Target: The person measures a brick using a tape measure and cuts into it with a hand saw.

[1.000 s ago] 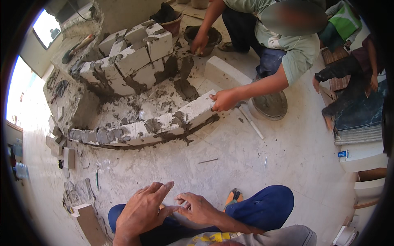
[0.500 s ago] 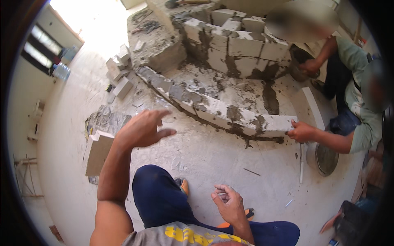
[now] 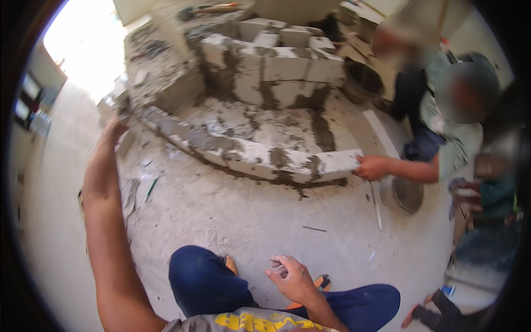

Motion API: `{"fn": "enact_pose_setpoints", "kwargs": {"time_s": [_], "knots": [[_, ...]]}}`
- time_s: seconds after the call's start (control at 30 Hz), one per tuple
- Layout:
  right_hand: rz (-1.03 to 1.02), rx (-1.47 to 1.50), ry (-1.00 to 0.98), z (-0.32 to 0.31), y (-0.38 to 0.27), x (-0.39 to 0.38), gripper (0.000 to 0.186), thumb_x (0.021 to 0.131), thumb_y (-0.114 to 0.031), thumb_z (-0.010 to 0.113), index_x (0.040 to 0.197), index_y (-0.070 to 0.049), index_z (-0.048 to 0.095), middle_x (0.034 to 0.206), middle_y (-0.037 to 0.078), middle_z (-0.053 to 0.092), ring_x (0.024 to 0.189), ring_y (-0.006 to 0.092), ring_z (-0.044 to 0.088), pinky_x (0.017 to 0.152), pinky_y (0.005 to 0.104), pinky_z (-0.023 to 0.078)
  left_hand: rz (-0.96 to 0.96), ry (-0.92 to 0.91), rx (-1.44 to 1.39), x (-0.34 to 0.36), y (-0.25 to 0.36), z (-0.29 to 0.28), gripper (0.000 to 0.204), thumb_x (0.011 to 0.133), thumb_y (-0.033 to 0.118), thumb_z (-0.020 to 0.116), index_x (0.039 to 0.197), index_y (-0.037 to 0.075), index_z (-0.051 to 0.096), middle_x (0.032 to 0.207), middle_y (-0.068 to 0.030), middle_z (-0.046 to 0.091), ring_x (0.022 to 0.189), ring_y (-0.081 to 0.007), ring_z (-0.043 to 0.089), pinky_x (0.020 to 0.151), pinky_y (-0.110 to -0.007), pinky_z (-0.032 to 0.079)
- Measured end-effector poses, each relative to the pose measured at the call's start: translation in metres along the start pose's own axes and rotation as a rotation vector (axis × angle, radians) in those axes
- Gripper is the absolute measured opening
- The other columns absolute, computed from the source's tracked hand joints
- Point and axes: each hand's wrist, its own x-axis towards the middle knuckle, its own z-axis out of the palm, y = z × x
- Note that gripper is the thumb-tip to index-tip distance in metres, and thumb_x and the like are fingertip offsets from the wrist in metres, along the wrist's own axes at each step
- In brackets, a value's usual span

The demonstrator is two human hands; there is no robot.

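Observation:
My left arm stretches far out to the left. My left hand (image 3: 115,128) is at the loose pale blocks (image 3: 126,145) beside the low wall's far left end; blur hides its fingers, so a grip cannot be made out. Above my knees, my right hand (image 3: 294,280) hangs with fingers loosely bent, thumb apart and nothing visible in it. Ahead of me a low curved row of white blocks (image 3: 243,157) lies on the floor, smeared with grey mortar. A co-worker's hand (image 3: 373,167) touches its right end.
Behind the row stands a higher block wall (image 3: 285,69), with a rough concrete ledge (image 3: 171,83) to its left. Two buckets (image 3: 404,195) (image 3: 362,82) stand near the co-worker. A green pencil-like stick (image 3: 151,188), a thin dark rod (image 3: 314,228) and a white strip (image 3: 378,209) lie on the floor.
My left hand has reached forward and left, from above the floor to the loose blocks. The view has swung right. My right hand keeps its place above my knees.

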Motion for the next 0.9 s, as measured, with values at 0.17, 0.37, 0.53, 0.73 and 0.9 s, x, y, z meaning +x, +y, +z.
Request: {"fn": "enact_pose_setpoints", "kwargs": {"time_s": [0.17,0.37,0.53,0.73,0.9], "knots": [[-0.254,-0.056,0.047,-0.009,0.005,-0.005,0.051,0.097,-0.031,0.075,0.133,0.002,0.063,0.122,0.022,0.067,0.095,0.0347,0.073,0.085,0.0418,0.059,0.056,-0.007,-0.078,0.083,-0.074,-0.109,0.066,0.097,0.02,0.066,0.158,0.027,0.042,0.1,-0.0335,0.069,0.073,-0.054,0.071,0.052,-0.067,0.058],[-0.171,-0.241,0.299,-0.119,-0.048,-0.061,0.05,0.096,-0.022,0.078,0.137,0.003,0.062,0.116,0.017,0.069,0.092,0.0249,0.073,0.084,0.0359,0.059,0.226,0.066,-0.215,0.031,-0.038,0.065,0.023,0.095,0.013,0.063,0.109,-0.004,0.062,0.08,-0.0202,0.067,0.068,-0.0321,0.07,0.049,-0.051,0.058],[0.03,0.032,0.55,-0.202,-0.021,-0.103,0.04,0.1,-0.022,0.074,0.132,0.0,0.067,0.107,0.008,0.071,0.087,0.0138,0.069,0.079,0.0299,0.059,0.46,-0.046,-0.589,-0.122,-0.038,0.197,0.039,0.105,0.022,0.062,0.073,0.0,0.058,0.068,-0.0047,0.056,0.064,-0.0128,0.048,0.062,-0.036,0.039],[0.602,0.511,0.28,-0.137,0.2,-0.054,0.038,0.104,-0.024,0.069,0.133,-0.001,0.065,0.098,0.004,0.069,0.083,0.0124,0.069,0.077,0.0328,0.062,0.555,0.279,-0.645,-0.217,-0.026,0.275,0.029,0.106,0.02,0.058,0.089,-0.002,0.064,0.069,-0.015,0.057,0.062,-0.0219,0.05,0.062,-0.04,0.043],[0.574,0.973,-0.793,-0.025,0.184,-0.022,0.056,0.098,-0.016,0.078,0.148,-0.002,0.056,0.112,0.007,0.069,0.097,0.0153,0.072,0.084,0.0287,0.059,0.438,0.407,-0.697,-0.106,-0.083,0.236,0.018,0.097,0.01,0.056,0.101,0.004,0.073,0.065,-0.0019,0.048,0.057,-0.0098,0.043,0.055,-0.033,0.035]]}}
